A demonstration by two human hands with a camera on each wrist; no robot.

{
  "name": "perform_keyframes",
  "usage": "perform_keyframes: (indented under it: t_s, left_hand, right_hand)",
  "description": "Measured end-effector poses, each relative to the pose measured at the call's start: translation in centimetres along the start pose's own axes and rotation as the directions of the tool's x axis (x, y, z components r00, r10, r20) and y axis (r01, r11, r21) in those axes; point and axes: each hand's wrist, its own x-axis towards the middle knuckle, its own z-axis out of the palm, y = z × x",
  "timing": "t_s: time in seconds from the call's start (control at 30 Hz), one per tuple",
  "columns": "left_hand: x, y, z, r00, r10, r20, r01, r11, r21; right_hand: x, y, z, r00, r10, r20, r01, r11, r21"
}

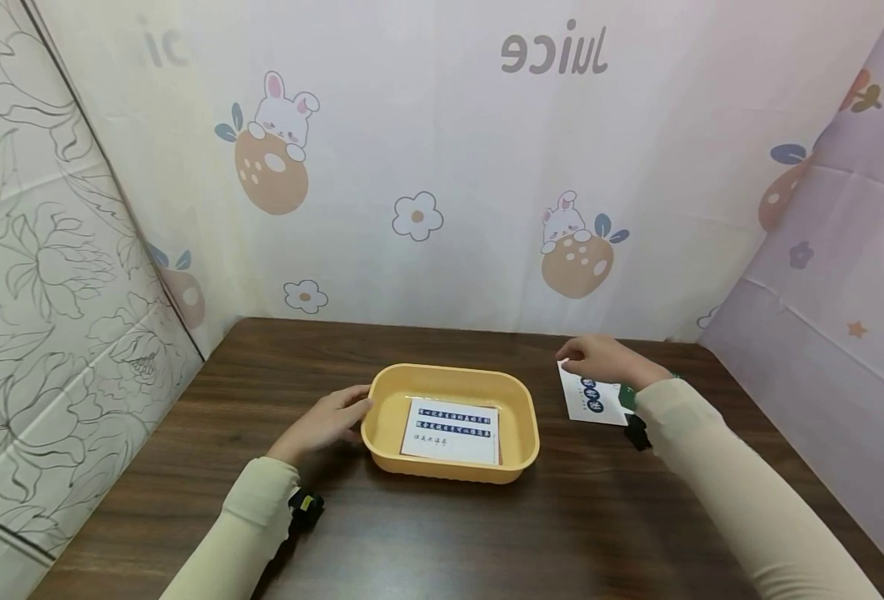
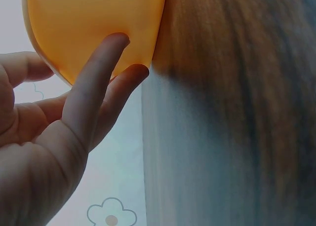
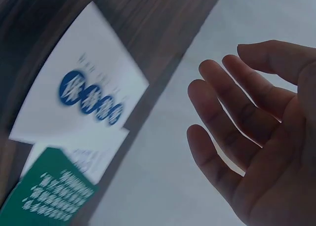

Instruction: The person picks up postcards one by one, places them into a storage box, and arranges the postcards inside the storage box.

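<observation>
Lying on the dark table on the right-hand side of the tub, the white card [image 1: 580,407] is what I attend to first: it partly covers a second card [image 3: 101,152], and a green card [image 3: 49,191] sits at that one's nearer end. The right hand [image 1: 610,360] shows over its far edge in the head view, but from the wrist I see loosely bent fingers, thumb apart from them, holding nothing. I judge the card light and thin, stiff enough to keep its shape yet easy to crease, and apt to slide on the smooth wood. I would take it by a far corner, sliding it until an edge can be lifted, then pinch lightly between thumb and forefinger so that the card below does not come along. Further left stands the yellow tub [image 1: 449,472], which looks like light, slightly springy plastic; its rim is the place to hold. The left hand [image 1: 322,425] touches its left end with fingers relaxed and fairly straight; how hard they press I cannot tell. Inside, a printed card [image 1: 456,450] lies face up on the bottom. Beyond the table [image 1: 442,542] hangs a pale patterned curtain [image 1: 471,275].
</observation>
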Motion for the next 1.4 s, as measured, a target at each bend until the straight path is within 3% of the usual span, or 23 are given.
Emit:
perform_keyframes:
  t_s: [0.23, 0.53, 0.73, 0.97, 1.4]
  left_hand:
    - [0.0, 0.0, 0.0, 1.000, 0.000, -0.003, 0.000, 1.000, 0.008]
    - [0.0, -0.1, 0.0, 1.000, 0.001, -0.009, -0.001, 1.000, 0.018]
    - [0.0, 0.0, 0.0, 1.000, -0.004, -0.012, 0.004, 1.000, 0.023]
    - [0.0, 0.0, 0.0, 1.000, -0.005, -0.006, 0.006, 1.000, 0.015]
    - [0.0, 0.0, 0.0, 1.000, -0.002, 0.004, 0.002, 1.000, -0.006]
  right_hand:
    - [-0.6, 2.9, 0.3, 0.993, 0.120, -0.007, -0.121, 0.993, -0.011]
    - [-2.0, 3.9, 0.4, 0.974, 0.228, 0.000, -0.228, 0.974, 0.013]
    - [-2.5, 5.1, 0.9, 0.945, 0.326, -0.010, -0.326, 0.945, 0.009]
    - [-2.3, 6.3, 1.8, 0.897, 0.442, -0.010, -0.441, 0.897, 0.011]
    - [-1.6, 7.3, 3.5, 0.868, 0.495, 0.044, -0.497, 0.867, 0.038]
